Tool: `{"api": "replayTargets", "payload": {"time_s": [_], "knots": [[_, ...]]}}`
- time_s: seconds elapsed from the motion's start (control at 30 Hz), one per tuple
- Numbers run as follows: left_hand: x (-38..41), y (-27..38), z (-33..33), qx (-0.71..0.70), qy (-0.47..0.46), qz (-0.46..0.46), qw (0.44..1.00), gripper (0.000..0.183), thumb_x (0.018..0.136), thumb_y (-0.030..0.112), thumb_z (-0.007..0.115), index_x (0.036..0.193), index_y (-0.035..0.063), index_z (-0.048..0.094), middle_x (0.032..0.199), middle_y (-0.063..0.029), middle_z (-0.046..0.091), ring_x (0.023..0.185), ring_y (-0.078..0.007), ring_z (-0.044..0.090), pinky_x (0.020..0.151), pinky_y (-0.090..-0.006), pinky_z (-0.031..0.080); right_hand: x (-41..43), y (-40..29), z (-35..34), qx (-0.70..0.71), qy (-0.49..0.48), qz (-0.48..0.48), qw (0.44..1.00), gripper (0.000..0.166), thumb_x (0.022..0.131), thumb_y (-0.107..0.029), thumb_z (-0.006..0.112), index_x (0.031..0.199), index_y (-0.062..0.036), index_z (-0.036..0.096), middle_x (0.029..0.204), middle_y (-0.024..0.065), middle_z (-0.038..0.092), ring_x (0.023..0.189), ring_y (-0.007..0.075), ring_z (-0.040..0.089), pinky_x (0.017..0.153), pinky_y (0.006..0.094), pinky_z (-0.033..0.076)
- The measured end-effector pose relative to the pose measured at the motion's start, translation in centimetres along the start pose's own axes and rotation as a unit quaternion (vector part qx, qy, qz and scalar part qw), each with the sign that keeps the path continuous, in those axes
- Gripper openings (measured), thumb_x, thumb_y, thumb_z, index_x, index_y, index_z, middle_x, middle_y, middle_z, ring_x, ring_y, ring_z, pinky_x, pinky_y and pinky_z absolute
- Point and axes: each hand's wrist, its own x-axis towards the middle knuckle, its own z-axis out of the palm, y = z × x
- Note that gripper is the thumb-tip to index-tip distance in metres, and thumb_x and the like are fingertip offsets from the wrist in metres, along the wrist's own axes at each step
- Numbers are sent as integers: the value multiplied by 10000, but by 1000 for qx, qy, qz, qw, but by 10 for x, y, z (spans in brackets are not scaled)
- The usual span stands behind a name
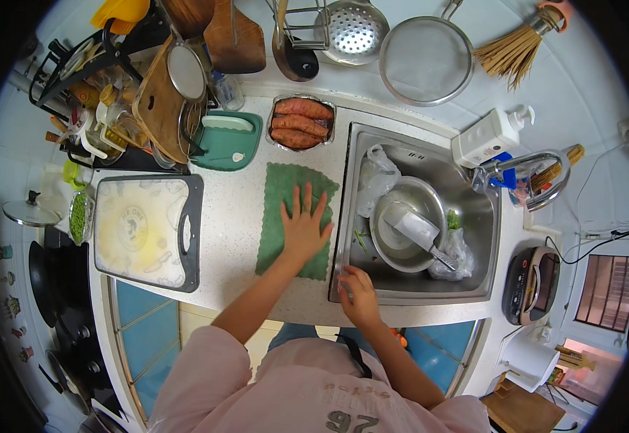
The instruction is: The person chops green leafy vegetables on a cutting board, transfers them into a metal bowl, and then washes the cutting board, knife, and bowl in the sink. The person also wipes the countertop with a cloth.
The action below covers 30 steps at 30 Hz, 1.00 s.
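A green cloth [277, 200] with scalloped edges lies spread on the speckled white countertop [228, 238]. My left hand [305, 224] rests flat on it, fingers spread and nothing held. My right hand [359, 297] is at the front left corner of the steel sink [423, 289], its fingers loosely bent and holding nothing. Whether it touches the rim I cannot tell. Inside the sink stands a metal bowl [382, 246] of water, with a cleaver [413, 227] lying in it, handle over the rim. Plastic bags [378, 178] and green scraps [453, 219] lie around the bowl.
Left of the cloth is a cutting board [141, 230] with a dark rim. Behind the cloth sit a foil tray of sweet potatoes [301, 125] and a green board [228, 143]. A white pump bottle [485, 138] and the faucet [550, 157] stand at the sink's back right.
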Motion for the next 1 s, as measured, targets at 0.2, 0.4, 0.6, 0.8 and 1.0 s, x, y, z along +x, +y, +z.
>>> {"api": "replayTargets", "payload": {"time_s": [0.2, 0.4, 0.6, 0.8, 1.0], "knots": [[-31, -11, -9, -29, -96, 15, 995, 625, 752, 374, 522, 1292, 139, 315, 1377, -139, 171, 1257, -337, 159, 924, -596, 159, -10, 5, -16, -1, -2, 15, 1000, 180, 713, -20, 552, 892, -35, 532, 1027, 130, 507, 946, 307, 494, 750, 357, 439], [43, -12, 21, 9, -35, 29, 999, 529, 819, 323, 454, 1284, 111, 317, 1379, -106, 187, 1256, -316, 178, 945, -566, 166, -12, 13, -22, 42, -2, 54, 998, 182, 715, -9, 555, 894, -40, 533, 1004, 139, 532, 914, 317, 519, 771, 356, 421], [36, 0, 23, -23, 1, -43, 999, 549, 821, 328, 451, 1291, 87, 299, 1383, -142, 153, 1256, -352, 153, 949, -562, 146, -21, 31, -39, 24, 13, 67, 997, 161, 713, -20, 561, 872, -34, 539, 993, 119, 530, 903, 299, 519, 700, 342, 461], [-18, 18, -12, 13, -10, -52, 998, 601, 792, 328, 494, 1299, 76, 289, 1374, -199, 131, 1249, -390, 140, 945, -567, 133, -32, 88, -75, -10, 86, 82, 993, 173, 699, -15, 567, 866, -36, 531, 954, 139, 535, 886, 319, 520, 759, 353, 420], [-41, 17, 4, 52, 2, -95, 994, 596, 786, 314, 497, 1295, 75, 297, 1378, -187, 137, 1253, -382, 140, 944, -569, 137, -26, 196, -131, -265, 98, 127, 951, 208, 685, -38, 530, 891, -31, 505, 918, 141, 520, 876, 319, 503, 752, 362, 431]]}}
